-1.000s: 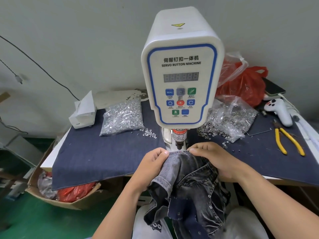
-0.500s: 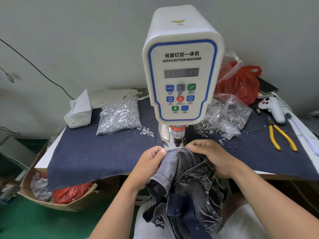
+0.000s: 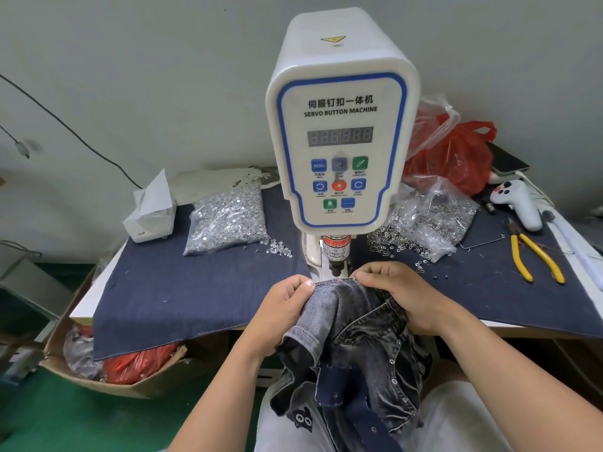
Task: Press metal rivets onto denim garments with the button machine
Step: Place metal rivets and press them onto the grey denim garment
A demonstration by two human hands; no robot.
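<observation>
Both the left hand (image 3: 283, 304) and the right hand (image 3: 396, 292) pinched the hem of the denim garment (image 3: 355, 347). The hem lay at the table's front edge, just under the button machine (image 3: 341, 135).

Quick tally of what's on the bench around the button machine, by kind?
Clear bags of metal fasteners: 2
Red plastic bags: 1
Yellow-handled pliers: 1
White handheld controllers: 1
White tissue boxes: 1
Phones: 1
Total: 7
</observation>
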